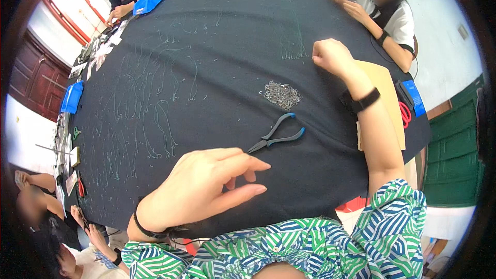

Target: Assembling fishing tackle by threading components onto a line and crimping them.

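The left grip [206, 183] is spread, thumb and forefinger apart, palm side toward the bench [222, 80], with nothing visible between the fingertips. The right grip [333, 57] is curled, its fingers drawn in; whether it pinches a strand cannot be told.

A bunch of fine green threads [293, 51] lies just left of the right grip's fingers, spread on the dark cloth covering the bench. A pair of pliers [267, 141] lies just beyond the left grip, nose toward its knuckles, its 2 handles parted and pointing up and right. A heap of small metal hooks [280, 95] sits between the pliers and the right grip, apart from both.

The right forearm passes over a tan board [385, 85]; red-handled scissors [404, 115] lie on its right. Loose threads [165, 124] cover the bench's left part. Farther out are 2 blue trays, at the far-left edge [150, 1] and the left edge [72, 97]. Other people work around the bench.
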A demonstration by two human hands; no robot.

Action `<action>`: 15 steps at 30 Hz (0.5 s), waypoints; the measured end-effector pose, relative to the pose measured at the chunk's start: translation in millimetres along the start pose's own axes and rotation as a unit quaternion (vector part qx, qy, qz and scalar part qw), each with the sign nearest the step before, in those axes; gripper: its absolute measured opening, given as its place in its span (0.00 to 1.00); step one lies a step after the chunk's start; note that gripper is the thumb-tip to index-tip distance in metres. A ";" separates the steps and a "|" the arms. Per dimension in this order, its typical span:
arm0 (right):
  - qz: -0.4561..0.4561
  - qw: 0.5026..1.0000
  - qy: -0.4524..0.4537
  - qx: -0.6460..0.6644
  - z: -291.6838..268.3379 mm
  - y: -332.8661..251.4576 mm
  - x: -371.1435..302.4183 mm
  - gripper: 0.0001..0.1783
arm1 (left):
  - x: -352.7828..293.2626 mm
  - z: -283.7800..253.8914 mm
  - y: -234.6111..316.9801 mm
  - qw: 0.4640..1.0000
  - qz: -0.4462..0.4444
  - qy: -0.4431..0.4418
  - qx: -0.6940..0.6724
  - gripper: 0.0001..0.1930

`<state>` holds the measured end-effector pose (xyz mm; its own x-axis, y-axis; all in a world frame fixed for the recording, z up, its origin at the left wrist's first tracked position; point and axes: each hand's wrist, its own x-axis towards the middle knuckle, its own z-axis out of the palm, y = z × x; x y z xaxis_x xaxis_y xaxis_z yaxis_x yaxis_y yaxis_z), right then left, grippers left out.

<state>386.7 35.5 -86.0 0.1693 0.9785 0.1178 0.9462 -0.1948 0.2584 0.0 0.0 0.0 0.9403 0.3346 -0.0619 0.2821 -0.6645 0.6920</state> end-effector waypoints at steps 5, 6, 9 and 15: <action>-0.111 0.732 -0.158 0.654 -93.0 -43.7 -51.1 0.10 | 13.7 -5.4 -4.8 0.986 0.005 0.139 -0.088 0.16; -0.144 0.677 -0.187 0.697 -112.1 -57.5 -60.7 0.09 | 14.9 -9.4 -11.8 0.979 0.009 0.164 -0.121 0.16; -0.215 0.604 -0.221 0.735 -141.1 -78.1 -74.0 0.10 | 23.6 -4.0 -19.8 0.947 0.049 0.236 -0.213 0.16; -0.187 0.592 -0.215 0.754 -138.1 -93.6 -82.9 0.11 | 34.7 14.1 -20.9 0.890 0.059 0.190 -0.409 0.12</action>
<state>246.0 -36.7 12.4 -0.3826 0.9238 -0.0164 0.0551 0.0051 -0.9985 29.4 16.1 -26.7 0.7777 0.6002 0.1871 -0.1947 -0.0531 0.9794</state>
